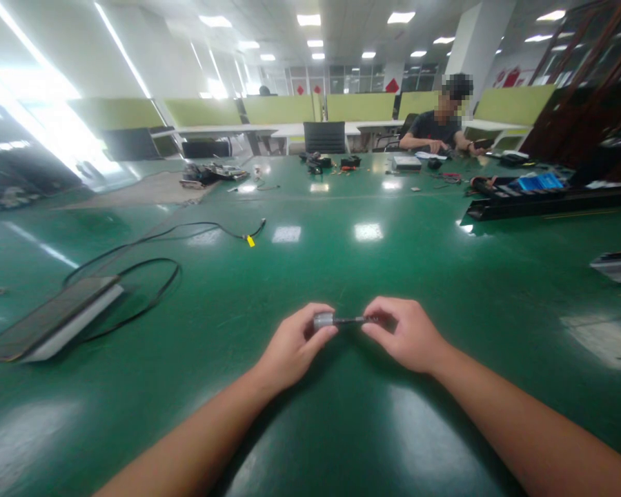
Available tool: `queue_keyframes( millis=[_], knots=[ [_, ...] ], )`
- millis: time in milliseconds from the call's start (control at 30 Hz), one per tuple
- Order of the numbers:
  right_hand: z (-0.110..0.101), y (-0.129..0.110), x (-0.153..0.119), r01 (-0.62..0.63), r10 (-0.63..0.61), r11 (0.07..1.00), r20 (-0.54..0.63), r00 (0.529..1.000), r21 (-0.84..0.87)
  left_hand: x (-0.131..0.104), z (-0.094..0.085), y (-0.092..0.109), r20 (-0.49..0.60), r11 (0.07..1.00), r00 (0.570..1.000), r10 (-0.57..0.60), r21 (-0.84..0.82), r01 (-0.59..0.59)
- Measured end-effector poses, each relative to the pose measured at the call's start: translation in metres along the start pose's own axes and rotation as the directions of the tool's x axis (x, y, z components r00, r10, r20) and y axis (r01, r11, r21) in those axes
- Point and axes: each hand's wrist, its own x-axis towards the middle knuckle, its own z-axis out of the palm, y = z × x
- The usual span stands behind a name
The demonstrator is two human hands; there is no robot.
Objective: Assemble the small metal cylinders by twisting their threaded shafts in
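Between my two hands, just above the green table (310, 269), lies a small tool-like object with a grey cylindrical end (323, 320) and a thin dark shaft (348, 320). My left hand (294, 345) is closed round the grey end, thumb and fingers on either side of it. On the right, my right hand (408, 333) pinches the far end of the dark shaft between thumb and fingertips. The object is held level, pointing left to right. What it is exactly is too small to tell.
A flat dark panel (56, 317) with a looping black cable (179, 269) and yellow tag (251, 241) lies left. Black rails (548, 205) are at the right. Across the table sits a person (435, 131) among small parts; a cable heap (212, 172) is at the back left.
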Motion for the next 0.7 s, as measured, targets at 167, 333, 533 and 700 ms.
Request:
queue_keyframes(
  millis=[167, 333, 533, 700],
  knots=[
    [0.0004, 0.0003, -0.0003, 0.004, -0.004, 1.000, -0.007, 1.000, 0.008, -0.0001, -0.0001, -0.0015, -0.001, 1.000, 1.000, -0.003, 0.001, 0.003],
    [0.0004, 0.0007, -0.0002, 0.005, -0.004, 1.000, -0.008, 1.000, 0.002, -0.0002, 0.0007, -0.0011, -0.007, 1.000, 1.000, -0.009, 0.006, 0.009],
    [0.0003, 0.0001, -0.0001, -0.002, 0.002, 1.000, -0.003, 1.000, -0.002, 0.0002, 0.0004, -0.0022, -0.003, 1.000, 1.000, -0.003, 0.008, 0.003],
    [0.0001, -0.0007, -0.0004, -0.005, 0.005, 1.000, -0.001, 1.000, 0.006, 0.0006, -0.0014, -0.0008, -0.018, 1.000, 1.000, -0.011, -0.001, 0.011]
  ],
)
